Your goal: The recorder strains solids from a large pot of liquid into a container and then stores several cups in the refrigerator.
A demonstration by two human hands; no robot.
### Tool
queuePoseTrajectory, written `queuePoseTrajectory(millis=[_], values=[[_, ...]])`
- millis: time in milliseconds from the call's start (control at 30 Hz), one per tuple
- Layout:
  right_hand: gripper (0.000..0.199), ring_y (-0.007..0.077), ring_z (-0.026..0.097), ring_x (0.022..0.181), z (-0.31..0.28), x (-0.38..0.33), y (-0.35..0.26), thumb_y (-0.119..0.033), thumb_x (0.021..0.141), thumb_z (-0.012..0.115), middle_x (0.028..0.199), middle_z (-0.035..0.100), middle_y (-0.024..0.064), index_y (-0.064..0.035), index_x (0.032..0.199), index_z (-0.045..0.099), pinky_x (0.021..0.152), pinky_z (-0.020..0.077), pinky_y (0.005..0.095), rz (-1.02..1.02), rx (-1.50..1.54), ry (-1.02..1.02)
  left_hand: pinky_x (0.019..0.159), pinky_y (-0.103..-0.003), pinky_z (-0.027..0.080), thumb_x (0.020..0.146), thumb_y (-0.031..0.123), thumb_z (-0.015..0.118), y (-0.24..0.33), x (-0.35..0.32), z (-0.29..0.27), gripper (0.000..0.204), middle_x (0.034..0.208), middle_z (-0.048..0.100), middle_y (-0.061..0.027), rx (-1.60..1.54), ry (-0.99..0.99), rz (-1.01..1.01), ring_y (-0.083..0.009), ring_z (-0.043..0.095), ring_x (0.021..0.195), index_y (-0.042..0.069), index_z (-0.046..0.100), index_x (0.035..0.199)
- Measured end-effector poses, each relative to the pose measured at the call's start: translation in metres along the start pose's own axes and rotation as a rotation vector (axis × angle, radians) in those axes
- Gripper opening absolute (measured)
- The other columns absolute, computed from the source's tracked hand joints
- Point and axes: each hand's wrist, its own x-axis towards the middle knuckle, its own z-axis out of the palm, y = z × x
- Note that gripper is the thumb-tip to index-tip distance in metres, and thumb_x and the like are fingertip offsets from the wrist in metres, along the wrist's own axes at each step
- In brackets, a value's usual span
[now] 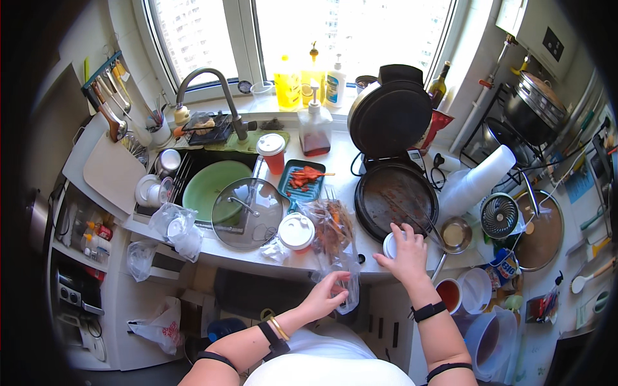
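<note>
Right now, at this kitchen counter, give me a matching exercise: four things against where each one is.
Things:
1. glass lid
2. clear plastic bag of skewers
3. small white container
4. blue ridged tray

Places:
A. under the right hand
B. behind the bag, holding red food
C. lying over the sink's edge
D. pinched at its lower end by the left hand

Pairs: 1-C, 2-D, 3-A, 4-B

free: open griddle plate | blocked: glass lid, skewer bag
</note>
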Motion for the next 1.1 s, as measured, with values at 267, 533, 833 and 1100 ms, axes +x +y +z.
queuePoseTrajectory(millis=[267,533,833,1100], values=[[0.076,0.0379,0.046,0.109,0.001,0.005,-0.004,-0.043,0.061,0.079,0.129,0.039,0.0128,-0.0155,0.125,0.047,0.084,0.0474,0.0484,0.119,-0.094,-0.179,0.082,-0.028,0.048,0.088,0.009,0.059,-0.031,-0.041,-0.027,0.047,0.122,0.051,-0.011,-0.05,0.106,-0.099,-0.0131,0.059,0.094,0.005,0.039,0.13],[0.077,0.0397,0.051,0.1,0.008,0.003,0.0,-0.037,0.057,0.077,0.119,0.045,0.0145,-0.0169,0.125,0.048,0.082,0.0482,0.0485,0.204,-0.06,-0.102,0.078,-0.027,0.049,0.087,0.009,0.06,-0.042,-0.075,-0.057,0.046,0.123,0.051,-0.0119,0.016,0.11,-0.093,-0.0134,0.061,0.09,0.006,0.041,0.129],[0.064,0.0424,0.053,0.099,0.012,0.007,-0.003,-0.032,0.059,0.071,0.112,0.047,0.016,-0.0182,0.117,0.05,0.08,0.0493,0.0482,0.349,-0.034,-0.144,0.077,-0.028,0.05,0.085,0.007,0.061,-0.068,-0.129,-0.097,0.045,0.121,0.052,-0.0124,0.058,0.157,-0.195,-0.0139,0.061,0.088,0.004,0.043,0.126],[0.062,0.0405,0.053,0.101,-0.033,-0.009,-0.025,-0.034,0.061,0.07,0.111,0.049,0.0164,-0.0173,0.117,0.051,0.084,0.0478,0.0461,0.342,0.046,-0.116,0.09,-0.03,0.047,0.096,0.018,0.052,-0.052,-0.105,-0.095,0.038,0.126,0.051,-0.0127,-0.339,-0.053,-0.266,-0.019,0.059,0.105,0.004,0.043,0.13]])
